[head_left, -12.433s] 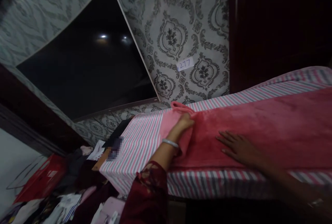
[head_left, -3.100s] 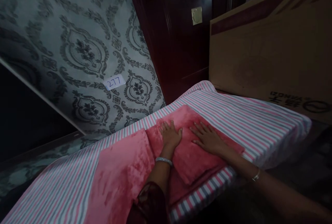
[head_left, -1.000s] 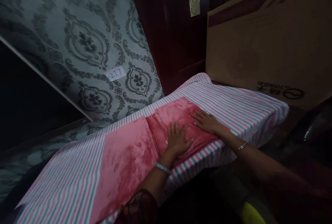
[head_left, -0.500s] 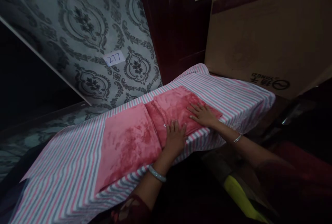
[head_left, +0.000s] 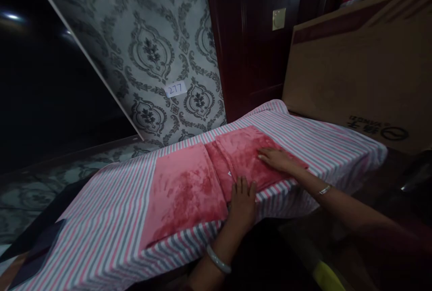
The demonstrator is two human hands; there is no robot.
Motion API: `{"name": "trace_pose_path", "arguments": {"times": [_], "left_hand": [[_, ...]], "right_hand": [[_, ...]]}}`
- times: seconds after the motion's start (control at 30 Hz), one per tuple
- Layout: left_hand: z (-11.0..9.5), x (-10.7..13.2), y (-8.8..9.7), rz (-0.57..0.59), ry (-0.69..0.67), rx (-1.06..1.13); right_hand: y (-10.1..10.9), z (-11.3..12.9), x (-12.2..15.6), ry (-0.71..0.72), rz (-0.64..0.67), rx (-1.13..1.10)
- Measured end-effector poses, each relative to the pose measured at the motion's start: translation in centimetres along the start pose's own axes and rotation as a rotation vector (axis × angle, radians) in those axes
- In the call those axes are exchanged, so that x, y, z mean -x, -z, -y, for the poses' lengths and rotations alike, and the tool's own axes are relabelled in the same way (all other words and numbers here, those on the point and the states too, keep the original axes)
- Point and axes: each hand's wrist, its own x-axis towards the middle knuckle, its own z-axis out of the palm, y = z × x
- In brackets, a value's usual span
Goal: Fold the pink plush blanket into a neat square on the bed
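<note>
A pink-red plush cloth (head_left: 184, 192) lies spread on a striped cover, with its two sides folded in toward a darker strip (head_left: 218, 165) in the middle. A small white mark, perhaps a tag, shows on that strip. At the near edge of the right-hand fold, my left hand (head_left: 243, 201) rests flat with fingers stretched out and holds nothing. My right hand (head_left: 276, 159) lies palm down on the same fold, farther right, its fingers extended. The palms' undersides are hidden.
The striped cover (head_left: 108, 219) drapes a long, narrow surface. Behind it are patterned wallpaper with a paper label (head_left: 176, 88) marked 277, and a dark red door (head_left: 253, 57). A large cardboard box (head_left: 354, 66) stands at the right. A dark flat item (head_left: 37, 255) lies at the left end.
The view has shifted, so everything sits lower and farther right. My left hand has slid slightly toward the near edge of the cloth. My right hand's fingers are closer together.
</note>
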Motion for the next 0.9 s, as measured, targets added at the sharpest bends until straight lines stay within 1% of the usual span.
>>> {"name": "trace_pose_path", "arguments": {"times": [0.07,0.13,0.23,0.3,0.4,0.5,0.57,0.63,0.7,0.77,0.83,0.9], "left_hand": [[0.1,0.4,-0.1,-0.025,-0.001,0.011],[0.3,0.8,-0.1,-0.052,-0.002,0.016],[0.4,1.3,-0.7,-0.087,-0.005,0.005],[0.4,1.6,-1.4,-0.105,0.0,-0.018],[0.1,1.9,-2.5,-0.143,0.001,-0.05],[-0.1,1.9,-2.8,-0.158,0.003,-0.054],[0.0,1.9,-2.3,-0.129,0.0,-0.04],[0.3,1.9,-1.2,-0.075,-0.007,-0.007],[0.6,1.9,0.1,-0.009,-0.017,0.046],[1.0,1.9,1.4,0.033,-0.036,0.11],[1.4,2.1,2.1,0.043,-0.069,0.168],[2.2,2.6,2.2,0.044,-0.127,0.197]], "right_hand": [[0.8,2.2,-2.1,0.058,-0.029,0.007],[1.1,4.7,-4.3,0.106,-0.013,0.026],[0.3,7.3,-7.2,0.172,0.016,0.051],[-0.9,8.0,-8.3,0.224,0.019,0.067],[-2.8,8.0,-8.7,0.266,0.012,0.075],[-3.5,7.6,-8.5,0.271,-0.001,0.064],[-3.1,7.5,-8.8,0.259,0.027,0.042],[-2.4,7.6,-9.6,0.228,0.06,-0.004],[-1.5,8.0,-11.0,0.186,0.047,-0.055],[-0.8,8.7,-12.6,0.15,0.002,-0.087],[-0.9,9.7,-14.0,0.131,-0.012,-0.067],[-1.6,10.6,-14.8,0.137,0.001,-0.031]]}}
